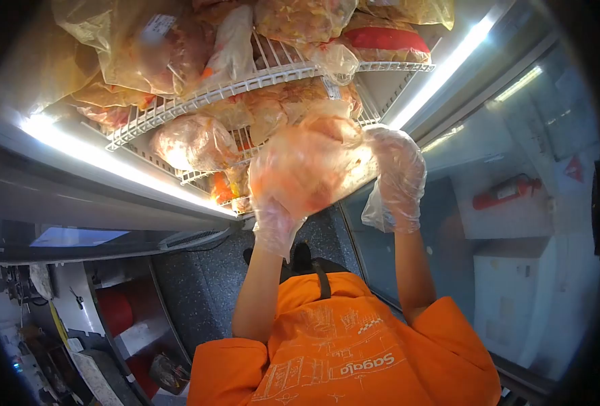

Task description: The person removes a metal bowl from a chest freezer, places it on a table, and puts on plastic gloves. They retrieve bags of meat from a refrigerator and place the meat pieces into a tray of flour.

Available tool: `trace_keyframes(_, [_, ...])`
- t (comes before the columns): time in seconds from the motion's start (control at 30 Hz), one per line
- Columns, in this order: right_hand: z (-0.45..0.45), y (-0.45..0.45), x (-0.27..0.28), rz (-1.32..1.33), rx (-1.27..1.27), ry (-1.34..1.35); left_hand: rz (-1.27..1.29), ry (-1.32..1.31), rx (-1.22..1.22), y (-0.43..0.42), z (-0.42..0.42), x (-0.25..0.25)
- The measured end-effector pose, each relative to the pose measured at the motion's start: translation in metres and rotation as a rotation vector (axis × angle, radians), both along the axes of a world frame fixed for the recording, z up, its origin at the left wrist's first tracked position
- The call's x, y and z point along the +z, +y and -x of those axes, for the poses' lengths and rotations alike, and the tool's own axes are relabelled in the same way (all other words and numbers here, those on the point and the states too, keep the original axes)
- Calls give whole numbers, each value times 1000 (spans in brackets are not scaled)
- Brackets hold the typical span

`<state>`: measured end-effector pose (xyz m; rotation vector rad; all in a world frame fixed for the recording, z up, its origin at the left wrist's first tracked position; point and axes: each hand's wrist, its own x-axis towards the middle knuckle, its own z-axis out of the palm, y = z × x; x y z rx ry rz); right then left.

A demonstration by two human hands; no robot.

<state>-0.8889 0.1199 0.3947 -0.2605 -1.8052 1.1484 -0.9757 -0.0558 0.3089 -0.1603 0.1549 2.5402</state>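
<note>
Clear plastic gloves cover both my hands. Between them, in front of an open fridge, is a clear plastic bag of pale pinkish raw meat (307, 166), slightly blurred. My left hand (278, 220) supports its lower left side, with the fingers mostly hidden behind the bag. At the bag's upper right edge, my right hand (396, 169) is closed on the plastic. Just behind the bag is the lower wire shelf, where another bagged piece of meat (195, 143) lies to the left.
Bags of meat (158, 51) crowd the upper wire shelf (212, 91). A glass door (442, 223) stands open at right, reflecting a fire extinguisher. Dark speckled floor (198, 291) lies below, and a metal cabinet with red items (114, 311) is at lower left.
</note>
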Motion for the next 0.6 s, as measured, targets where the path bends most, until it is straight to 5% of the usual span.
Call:
trace_keyframes(0.1, [4,4,13,-156,178,60,40,160,-171,-13,6,-65])
trace_keyframes(0.17, [1,4,29,-517,130,-48,107,448,-196,-24,11,-73])
trace_keyframes(0.37, [-4,6,25,-534,205,44,203,136,-228,-32,-6,15])
trace_keyframes(0.53, [-10,-9,34,-302,133,-109,408,380,-181,-42,1,-17])
trace_keyframes(0.6, [-10,0,23,-345,158,-96,548,464,-186,-40,1,7])
